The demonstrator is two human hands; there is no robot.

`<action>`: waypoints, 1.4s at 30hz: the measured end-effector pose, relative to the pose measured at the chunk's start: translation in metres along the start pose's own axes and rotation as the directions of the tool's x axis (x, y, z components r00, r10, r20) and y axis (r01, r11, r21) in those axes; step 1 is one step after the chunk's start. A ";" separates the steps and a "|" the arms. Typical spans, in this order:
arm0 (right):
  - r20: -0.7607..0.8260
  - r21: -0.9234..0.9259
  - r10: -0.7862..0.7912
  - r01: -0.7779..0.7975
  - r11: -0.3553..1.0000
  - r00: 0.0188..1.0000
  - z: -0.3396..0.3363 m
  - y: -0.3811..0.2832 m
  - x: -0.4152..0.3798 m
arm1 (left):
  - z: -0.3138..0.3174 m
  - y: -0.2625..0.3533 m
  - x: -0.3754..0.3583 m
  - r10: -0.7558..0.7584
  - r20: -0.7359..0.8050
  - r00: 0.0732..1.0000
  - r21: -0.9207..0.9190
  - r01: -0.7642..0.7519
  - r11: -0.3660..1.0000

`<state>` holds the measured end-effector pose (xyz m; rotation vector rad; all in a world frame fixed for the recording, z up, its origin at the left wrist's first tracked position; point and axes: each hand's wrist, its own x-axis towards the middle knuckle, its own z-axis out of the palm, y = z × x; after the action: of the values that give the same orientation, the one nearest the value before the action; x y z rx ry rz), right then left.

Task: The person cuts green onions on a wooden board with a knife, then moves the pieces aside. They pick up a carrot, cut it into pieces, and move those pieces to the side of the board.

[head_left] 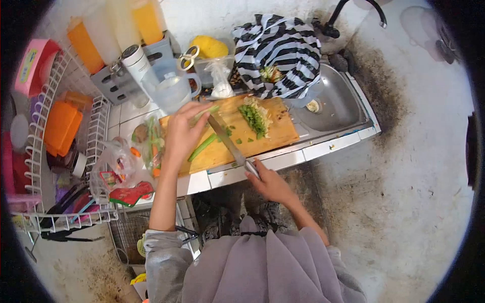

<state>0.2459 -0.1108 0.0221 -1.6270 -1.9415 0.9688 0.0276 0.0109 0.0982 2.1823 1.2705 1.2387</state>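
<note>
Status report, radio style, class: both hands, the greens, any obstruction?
Left hand holding pale green piece. Right hand gripping knife, blade over board. Chopped greens heaped on board. Loose stalk near blade, no obstruction seen.

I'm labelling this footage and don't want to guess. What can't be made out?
Head view:
- palm of the left hand: hidden by its own back
- what lies in the striped bag beyond the scraps: covered by its folds
- print on the pink bin: too small
- dark object at far right: cut off by the lens border
</note>
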 end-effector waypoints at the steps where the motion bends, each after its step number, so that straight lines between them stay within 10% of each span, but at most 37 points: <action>1: 0.013 0.120 0.055 -0.056 0.991 0.998 0.002 0.000 -0.003 | 0.008 0.012 0.015 0.081 0.022 0.996 -0.050 -0.080 0.996; 8: -0.005 0.397 0.056 -0.049 0.916 0.998 0.007 0.003 -0.014 | 0.121 0.041 0.130 0.477 0.376 0.795 -0.001 -0.514 0.858; 12: 0.102 0.323 0.107 -0.135 0.937 0.989 0.001 0.000 -0.019 | 0.137 0.030 0.143 0.696 0.171 0.697 0.324 -0.707 0.628; 16: 0.073 0.332 0.103 -0.122 0.936 0.992 -0.003 -0.002 -0.028 | 0.053 0.045 0.098 0.324 -0.060 0.944 -0.148 -0.329 0.933; 20: 0.041 0.221 0.163 -0.168 0.961 0.986 -0.017 -0.008 -0.038 | 0.010 -0.024 0.002 -0.163 -0.200 0.966 -0.131 0.139 0.982; 26: 0.034 -0.080 0.163 -0.160 0.984 0.986 -0.009 -0.007 -0.043 | 0.031 -0.060 -0.074 -0.281 0.086 0.956 0.134 0.269 0.954; 42: 0.036 -0.362 0.127 -0.106 0.926 0.991 0.011 -0.017 -0.014 | 0.044 -0.067 -0.080 -0.186 0.035 0.982 0.149 0.179 0.972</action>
<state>0.2301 -0.1278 0.0290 -1.9521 -2.1821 0.7401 0.0091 -0.0125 -0.0115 2.1210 1.5463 1.0452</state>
